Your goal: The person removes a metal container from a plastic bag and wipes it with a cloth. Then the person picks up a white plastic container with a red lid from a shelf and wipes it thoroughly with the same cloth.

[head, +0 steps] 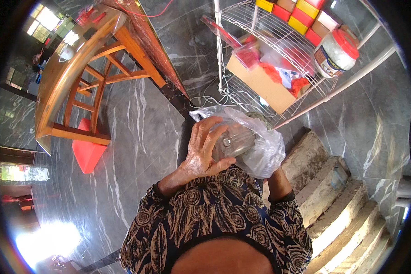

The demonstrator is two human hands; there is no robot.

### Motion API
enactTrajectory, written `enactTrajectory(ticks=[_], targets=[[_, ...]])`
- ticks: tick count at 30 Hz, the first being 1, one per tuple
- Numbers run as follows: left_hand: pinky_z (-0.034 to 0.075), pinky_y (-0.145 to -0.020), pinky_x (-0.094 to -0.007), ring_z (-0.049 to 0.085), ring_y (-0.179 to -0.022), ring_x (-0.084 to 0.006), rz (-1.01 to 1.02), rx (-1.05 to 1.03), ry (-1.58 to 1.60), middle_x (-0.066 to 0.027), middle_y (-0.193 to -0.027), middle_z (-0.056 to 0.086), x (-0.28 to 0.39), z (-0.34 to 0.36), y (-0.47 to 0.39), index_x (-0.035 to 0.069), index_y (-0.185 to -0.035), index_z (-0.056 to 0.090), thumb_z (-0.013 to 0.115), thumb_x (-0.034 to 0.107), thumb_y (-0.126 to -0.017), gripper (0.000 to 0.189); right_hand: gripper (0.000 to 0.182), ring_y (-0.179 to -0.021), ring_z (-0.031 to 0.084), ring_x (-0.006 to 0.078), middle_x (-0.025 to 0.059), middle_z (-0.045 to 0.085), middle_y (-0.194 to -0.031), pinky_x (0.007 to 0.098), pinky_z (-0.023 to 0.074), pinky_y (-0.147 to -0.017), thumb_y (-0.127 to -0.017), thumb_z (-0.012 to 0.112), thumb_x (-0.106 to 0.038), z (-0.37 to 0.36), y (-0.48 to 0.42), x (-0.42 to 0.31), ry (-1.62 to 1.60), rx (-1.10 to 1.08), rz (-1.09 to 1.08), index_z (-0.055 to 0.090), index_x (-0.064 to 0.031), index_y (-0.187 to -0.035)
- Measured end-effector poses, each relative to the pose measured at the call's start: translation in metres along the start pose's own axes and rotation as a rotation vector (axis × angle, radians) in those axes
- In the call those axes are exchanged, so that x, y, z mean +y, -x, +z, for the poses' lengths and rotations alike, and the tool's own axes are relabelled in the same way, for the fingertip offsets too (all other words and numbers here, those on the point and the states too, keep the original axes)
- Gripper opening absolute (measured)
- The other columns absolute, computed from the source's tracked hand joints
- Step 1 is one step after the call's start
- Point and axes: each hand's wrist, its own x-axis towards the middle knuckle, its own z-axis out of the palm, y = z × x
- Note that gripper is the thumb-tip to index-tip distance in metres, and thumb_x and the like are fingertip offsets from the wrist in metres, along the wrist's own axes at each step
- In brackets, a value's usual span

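In front of my chest is a crumpled clear plastic bag with a clear plastic container at its opening. My left hand reaches around the container's left side, thumb below and fingers above, and appears to grip it. The bag film wraps behind and to the right of the container. My right forearm rises to the bag's lower right, where the bag covers the right hand; its fingers are hidden. What the container holds is hard to make out.
Ahead right stands a white wire rack with a cardboard box, a red-lidded plastic jar and several coloured boxes. White cable loops beside it. Concrete stairs are at right; a wooden table and red stool at left.
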Motion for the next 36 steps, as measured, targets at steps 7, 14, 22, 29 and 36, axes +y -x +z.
enactTrajectory(ticks=[7,14,22,29,36], targets=[[0.043,-0.077,-0.0463,0.052,-0.092,-0.0342,-0.032,0.0,-0.335,-0.0174,-0.113,0.051,0.011,-0.005,-0.005,0.0,-0.111,0.058,0.073,0.019,-0.069,0.048,0.038,-0.105,0.058,0.0242,0.0133,0.062,-0.11,0.0373,0.0438,-0.096,-0.077,0.07,-0.013,0.002,-0.003,0.024,-0.138,0.184,0.172,0.059,0.0001,-0.111],[0.05,-0.077,-0.0433,0.06,-0.096,-0.0344,-0.194,-0.173,-0.065,-0.0189,-0.111,0.06,-0.007,0.008,0.01,0.003,-0.117,0.059,0.07,0.027,-0.078,0.047,0.043,-0.097,0.061,0.0313,0.0157,0.064,-0.104,0.0404,0.0465,-0.091,-0.071,0.075,-0.025,0.004,-0.011,0.0,0.109,0.079,0.053,0.062,-0.0001,-0.103],[0.047,-0.097,-0.0415,0.06,-0.112,-0.0281,0.299,-0.186,-0.058,-0.0146,-0.127,0.058,-0.057,0.042,0.025,0.011,-0.133,0.052,0.068,0.034,-0.086,0.055,0.029,-0.09,0.064,0.0237,0.0128,0.066,-0.1,0.0339,0.0503,-0.085,-0.088,0.06,-0.024,0.01,-0.002,0.047,-0.42,0.204,0.436,0.064,-0.0006,-0.105],[0.049,-0.093,-0.0362,0.061,-0.106,-0.0246,-0.236,-0.184,0.773,-0.0116,-0.121,0.06,-0.023,-0.02,-0.06,0.009,-0.132,0.051,0.065,0.026,-0.087,0.05,0.029,-0.077,0.06,0.0137,0.0057,0.065,-0.092,0.0287,0.049,-0.066,-0.098,0.047,-0.023,-0.057,-0.034,0.097,-0.407,0.543,0.439,0.063,-0.0003,-0.106],[0.051,-0.088,-0.0309,0.062,-0.101,-0.021,-0.133,-0.132,1.229,-0.0087,-0.114,0.061,0.013,-0.083,-0.182,0.007,-0.13,0.05,0.063,0.019,-0.088,0.045,0.014,-0.073,0.056,0.0123,0.0023,0.059,-0.077,0.0308,0.0471,-0.067,-0.088,0.05,-0.004,-0.115,-0.074,0.132,-0.223,0.51,0.314,0.062,0.0025,-0.089]])
